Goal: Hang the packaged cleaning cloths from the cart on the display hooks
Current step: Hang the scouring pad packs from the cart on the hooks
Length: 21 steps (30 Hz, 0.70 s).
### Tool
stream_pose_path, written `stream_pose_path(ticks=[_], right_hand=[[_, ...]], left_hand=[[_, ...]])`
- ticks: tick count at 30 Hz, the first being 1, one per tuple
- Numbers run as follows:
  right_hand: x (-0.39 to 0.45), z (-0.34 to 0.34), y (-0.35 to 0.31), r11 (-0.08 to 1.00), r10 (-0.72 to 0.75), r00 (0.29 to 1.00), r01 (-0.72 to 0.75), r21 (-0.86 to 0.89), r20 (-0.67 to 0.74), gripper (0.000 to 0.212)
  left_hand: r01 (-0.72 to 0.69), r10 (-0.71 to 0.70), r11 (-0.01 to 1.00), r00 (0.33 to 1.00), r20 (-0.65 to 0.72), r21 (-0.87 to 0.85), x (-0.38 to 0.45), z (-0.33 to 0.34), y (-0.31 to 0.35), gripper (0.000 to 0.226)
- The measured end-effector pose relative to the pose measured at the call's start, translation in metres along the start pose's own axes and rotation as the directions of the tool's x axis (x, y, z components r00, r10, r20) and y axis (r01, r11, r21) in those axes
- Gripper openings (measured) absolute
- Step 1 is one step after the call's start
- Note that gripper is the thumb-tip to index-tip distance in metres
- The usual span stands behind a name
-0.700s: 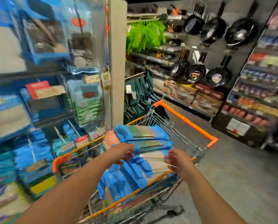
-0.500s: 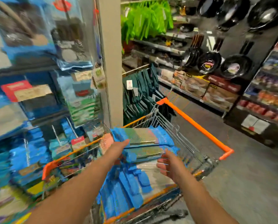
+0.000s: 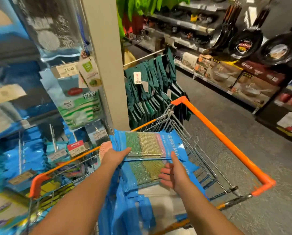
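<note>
Above the cart [image 3: 226,143], a cloth pack [image 3: 147,145] is pinched at its left edge by the left hand [image 3: 113,156]. Beside it, the right hand [image 3: 174,175] is held with a spread grip, index finger touching the pack. More packs [image 3: 141,177] are stacked below in the cart.

"15.90" can be read on a shelf price tag [image 3: 66,70], and "New!" is printed on a green-striped hanging pack [image 3: 79,110]. Other labels and the blue packages' print are too blurred.
</note>
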State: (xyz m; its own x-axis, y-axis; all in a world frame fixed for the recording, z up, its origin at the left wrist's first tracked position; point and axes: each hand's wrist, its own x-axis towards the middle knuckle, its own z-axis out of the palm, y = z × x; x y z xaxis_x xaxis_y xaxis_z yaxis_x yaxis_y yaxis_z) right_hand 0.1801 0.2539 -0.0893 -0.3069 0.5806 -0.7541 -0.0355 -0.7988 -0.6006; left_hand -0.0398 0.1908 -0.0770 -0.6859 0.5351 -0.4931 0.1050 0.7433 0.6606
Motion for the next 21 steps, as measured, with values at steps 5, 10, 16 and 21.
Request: stream_pose_path(ticks=[5, 10, 16, 21], right_hand=[[0.008, 0.014, -0.003, 0.99, 0.137, 0.99, -0.137, -0.013, 0.014, 0.095], [0.016, 0.04, -0.001, 0.987, 0.129, 0.991, -0.131, 0.09, 0.02, 0.07], [0.111, 0.003, 0.039, 0.978, -0.066, 0.984, 0.097, 0.183, -0.167, 0.122], [-0.004, -0.006, -0.008, 0.96, -0.277, 0.872, 0.236, -0.15, -0.403, 0.092]], left_hand=[[0.124, -0.075, 0.947, 0.982, 0.172, -0.297, -0.016, 0.006, -0.005, 0.042], [0.082, 0.01, 0.93, 0.969, 0.248, -0.359, -0.051, 0.006, -0.025, 0.031], [0.025, 0.106, 0.945, 0.92, 0.377, -0.327, -0.075, -0.009, -0.043, 0.033], [0.25, -0.066, 0.78, 0.944, 0.322, -0.574, -0.044, -0.044, -0.072, 0.059]])
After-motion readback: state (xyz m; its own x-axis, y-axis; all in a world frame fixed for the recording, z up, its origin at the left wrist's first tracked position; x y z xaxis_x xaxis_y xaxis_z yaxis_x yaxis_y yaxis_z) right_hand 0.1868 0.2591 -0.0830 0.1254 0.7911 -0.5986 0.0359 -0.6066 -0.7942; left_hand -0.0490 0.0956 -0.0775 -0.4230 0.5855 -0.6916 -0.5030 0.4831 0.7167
